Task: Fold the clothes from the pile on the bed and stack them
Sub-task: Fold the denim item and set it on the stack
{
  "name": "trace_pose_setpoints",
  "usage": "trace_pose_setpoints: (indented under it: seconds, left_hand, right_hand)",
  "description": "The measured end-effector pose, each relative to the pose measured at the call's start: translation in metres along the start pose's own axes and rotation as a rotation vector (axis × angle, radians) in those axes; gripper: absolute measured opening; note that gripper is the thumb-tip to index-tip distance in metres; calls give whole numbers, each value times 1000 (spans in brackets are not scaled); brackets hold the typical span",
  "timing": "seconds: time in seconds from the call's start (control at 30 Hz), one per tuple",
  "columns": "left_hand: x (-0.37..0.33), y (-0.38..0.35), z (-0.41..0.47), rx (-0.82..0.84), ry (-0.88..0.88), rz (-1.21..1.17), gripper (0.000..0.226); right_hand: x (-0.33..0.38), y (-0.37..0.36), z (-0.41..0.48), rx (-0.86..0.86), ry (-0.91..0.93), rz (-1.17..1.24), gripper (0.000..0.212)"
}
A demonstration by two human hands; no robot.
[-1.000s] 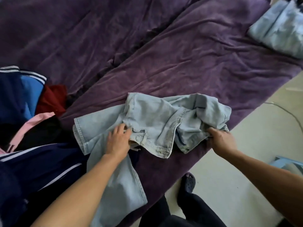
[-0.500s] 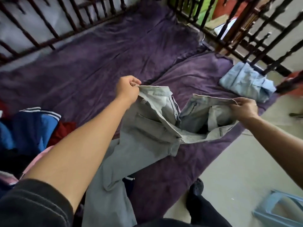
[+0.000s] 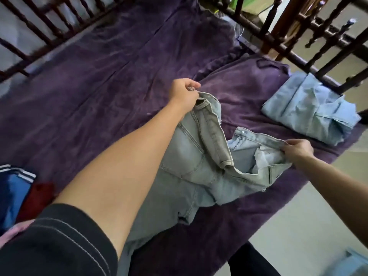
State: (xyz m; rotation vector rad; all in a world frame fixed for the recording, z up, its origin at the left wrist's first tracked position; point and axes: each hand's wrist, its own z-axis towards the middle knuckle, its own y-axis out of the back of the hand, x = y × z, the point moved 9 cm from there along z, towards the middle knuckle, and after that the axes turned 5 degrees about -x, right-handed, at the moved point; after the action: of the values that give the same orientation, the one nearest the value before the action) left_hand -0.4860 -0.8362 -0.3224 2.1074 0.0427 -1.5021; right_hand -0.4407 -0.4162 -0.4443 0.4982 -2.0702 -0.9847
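Pale, faded denim jeans (image 3: pixel 189 166), coarse in weave with raised seams, carry a small shiny metal button (image 3: pixel 243 132) at the waistband and a thin white pocket lining (image 3: pixel 264 158) of plain woven cloth. Beneath them a purple bed cover (image 3: pixel 99 86) shows a soft, matt, velvety nap, creased in places. A folded garment (image 3: pixel 310 108) of lighter blue denim lies by dark turned wooden rails (image 3: pixel 278 46) with a dull sheen. A black knit sleeve (image 3: pixel 59 246) bears pale stitching. The floor (image 3: pixel 298 226) looks smooth and matt.
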Motion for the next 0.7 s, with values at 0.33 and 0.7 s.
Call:
trace_pose_setpoints:
  seconds: [0.33, 0.7]
  left_hand:
    - [187, 63, -20, -67, 415, 421, 44]
    - [395, 183, -316, -231, 1081, 734, 63]
  right_hand:
    - [131, -67, 21, -9, 544, -463, 21]
    - [227, -381, -283, 718, 1476, -735, 63]
